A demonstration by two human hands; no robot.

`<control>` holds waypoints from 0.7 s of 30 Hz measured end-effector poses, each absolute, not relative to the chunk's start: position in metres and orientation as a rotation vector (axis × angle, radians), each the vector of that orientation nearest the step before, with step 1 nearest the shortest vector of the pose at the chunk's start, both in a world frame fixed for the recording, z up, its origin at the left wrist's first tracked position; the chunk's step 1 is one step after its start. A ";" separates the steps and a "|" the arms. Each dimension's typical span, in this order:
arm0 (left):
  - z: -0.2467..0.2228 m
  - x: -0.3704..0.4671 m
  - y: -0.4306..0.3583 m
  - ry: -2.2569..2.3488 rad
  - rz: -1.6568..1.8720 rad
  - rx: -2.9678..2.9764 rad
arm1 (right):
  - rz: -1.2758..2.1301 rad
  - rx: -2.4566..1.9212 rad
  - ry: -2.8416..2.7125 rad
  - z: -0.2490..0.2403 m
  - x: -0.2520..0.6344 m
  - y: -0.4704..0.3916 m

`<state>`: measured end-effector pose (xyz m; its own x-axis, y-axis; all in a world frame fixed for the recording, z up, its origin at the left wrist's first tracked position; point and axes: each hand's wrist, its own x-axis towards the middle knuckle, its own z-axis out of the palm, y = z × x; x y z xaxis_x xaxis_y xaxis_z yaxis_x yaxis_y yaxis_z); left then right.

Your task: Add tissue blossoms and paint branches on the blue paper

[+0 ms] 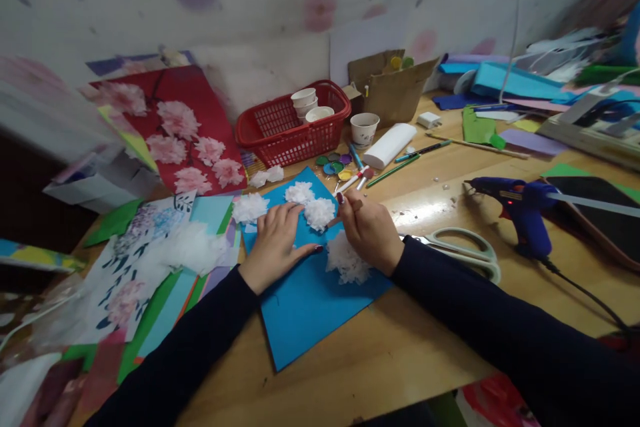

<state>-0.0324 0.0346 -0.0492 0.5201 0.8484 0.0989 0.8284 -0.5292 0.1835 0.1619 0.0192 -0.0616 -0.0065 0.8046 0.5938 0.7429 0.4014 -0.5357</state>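
A blue sheet of card (pixel 305 317) lies at a slant on the table, bearing several white ruffled paper flowers. My left hand (pixel 273 240) rests on the card with its fingers stretched out, between a flower (pixel 250 207) at the left edge and a flower (pixel 320 214) near the top. One more flower (pixel 299 192) sits just beyond my fingertips. My right hand (pixel 367 227) is closed in a pinch over the card's right side; what it holds, if anything, I cannot make out. Partly beneath that hand is a larger white flower (pixel 345 260).
Scissors (pixel 463 247) lie by my right wrist, and a blue glue gun (pixel 520 203) stands farther right. Behind are a red basket (pixel 290 140) with paper cups, paint pots (pixel 334 165), a white paper roll (pixel 391 145) and brushes. A red flower picture (pixel 200 107) leans at left.
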 end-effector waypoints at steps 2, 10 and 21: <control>-0.049 -0.032 0.035 1.488 0.257 2.630 | 0.139 -1.338 -1.711 -0.060 0.162 0.019; -0.045 -0.034 0.036 1.545 0.128 2.551 | 0.320 -1.174 -1.417 -0.053 0.178 0.008; -0.034 -0.053 0.052 1.284 -0.026 2.596 | 0.418 -1.117 -1.444 -0.054 0.182 0.002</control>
<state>-0.0532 0.0516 -0.0335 0.6127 0.7806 -0.1235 0.7849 -0.5830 0.2098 0.1815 0.0019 -0.0542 0.1641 0.8096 0.5635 0.3836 0.4739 -0.7926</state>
